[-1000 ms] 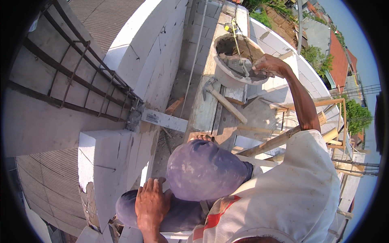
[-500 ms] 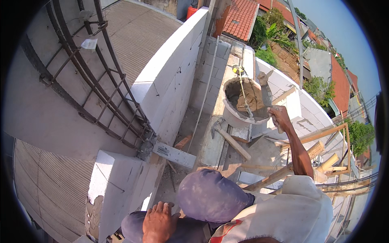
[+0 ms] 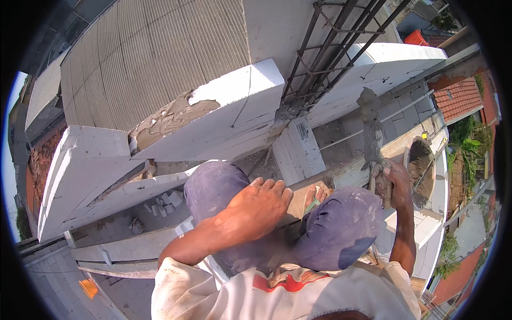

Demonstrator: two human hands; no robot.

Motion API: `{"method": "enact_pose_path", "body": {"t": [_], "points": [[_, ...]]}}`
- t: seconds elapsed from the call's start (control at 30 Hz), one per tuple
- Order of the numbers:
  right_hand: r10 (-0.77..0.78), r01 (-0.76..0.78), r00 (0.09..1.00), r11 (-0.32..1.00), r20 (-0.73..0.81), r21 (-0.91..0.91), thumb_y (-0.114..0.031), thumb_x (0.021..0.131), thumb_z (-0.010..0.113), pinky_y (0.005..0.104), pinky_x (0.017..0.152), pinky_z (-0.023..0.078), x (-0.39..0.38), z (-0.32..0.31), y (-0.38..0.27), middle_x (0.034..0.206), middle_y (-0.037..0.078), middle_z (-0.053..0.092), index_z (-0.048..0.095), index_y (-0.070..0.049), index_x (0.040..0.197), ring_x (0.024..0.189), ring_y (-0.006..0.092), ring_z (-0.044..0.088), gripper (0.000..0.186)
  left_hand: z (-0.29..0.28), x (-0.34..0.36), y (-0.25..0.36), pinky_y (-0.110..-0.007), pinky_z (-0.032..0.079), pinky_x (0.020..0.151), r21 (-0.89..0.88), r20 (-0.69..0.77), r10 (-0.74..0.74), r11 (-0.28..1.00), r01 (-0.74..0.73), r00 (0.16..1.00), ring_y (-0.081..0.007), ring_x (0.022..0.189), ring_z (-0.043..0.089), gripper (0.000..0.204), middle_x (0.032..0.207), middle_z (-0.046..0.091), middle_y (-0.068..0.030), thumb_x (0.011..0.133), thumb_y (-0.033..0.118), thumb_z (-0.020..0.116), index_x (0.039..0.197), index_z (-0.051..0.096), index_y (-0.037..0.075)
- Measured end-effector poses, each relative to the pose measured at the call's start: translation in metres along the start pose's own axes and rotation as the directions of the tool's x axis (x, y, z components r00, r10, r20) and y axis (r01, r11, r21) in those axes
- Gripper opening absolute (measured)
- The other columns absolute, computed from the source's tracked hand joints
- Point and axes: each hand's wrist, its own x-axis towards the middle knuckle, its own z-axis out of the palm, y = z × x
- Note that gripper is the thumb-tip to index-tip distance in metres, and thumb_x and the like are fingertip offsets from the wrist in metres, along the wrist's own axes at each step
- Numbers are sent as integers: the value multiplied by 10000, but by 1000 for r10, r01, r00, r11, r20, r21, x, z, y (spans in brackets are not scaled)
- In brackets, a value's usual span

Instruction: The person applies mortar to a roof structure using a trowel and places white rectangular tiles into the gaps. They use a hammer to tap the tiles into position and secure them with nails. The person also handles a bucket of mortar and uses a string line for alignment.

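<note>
My right hand grips the handle of a mortar-caked trowel, its blade pointing up and away, grey mortar along it. Just right of that hand is a round bucket with wet mortar inside. My left hand lies at my left knee, fingers loosely bent, with nothing seen in it; its palm side is hidden. Ahead and to the left, a white block wall carries a rough patch of mortar on its top edge.
Steel reinforcing bars rise where the walls meet. A white block sits between the walls, beyond a plank. A corrugated roof lies beyond the left wall. Block pieces lie lower left, below the wall.
My view has swung left, toward the mortar-topped wall. The trowel, earlier beside the bucket's right rim, is now left of the bucket with mortar on it. My left hand stays near my knee.
</note>
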Motion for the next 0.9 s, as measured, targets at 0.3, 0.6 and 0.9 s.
{"method": "enact_pose_path", "body": {"t": [0.3,0.6,0.9], "points": [[-484,580,769,250,418,-776,-144,955,639,316,625,500,84,129,-93,828,73,607,687,41,1126,776,171,647,256,6,-15,10,-401,511,910,-42,-47,-43,998,41,998,-295,1052,666,273,1062,637,-147,981,206,621,1128,620,-24],[-544,275,460,-664,701,-696,-24,799,684,368,788,567,120,157,-82,1080,72,617,636,9,1355,1033,258,638,559,-3,-17,8,-402,509,923,-50,-33,-27,998,25,999,-295,1052,669,278,1071,645,-155,949,166,622,1145,623,-31],[-642,161,538,-558,547,-814,-63,823,663,347,733,538,107,105,-41,1017,56,592,631,18,1376,947,230,611,560,6,-16,4,-400,511,920,-69,-88,3,998,-9,996,-306,1044,683,308,1098,669,-176,883,135,663,1139,631,-33]]}}
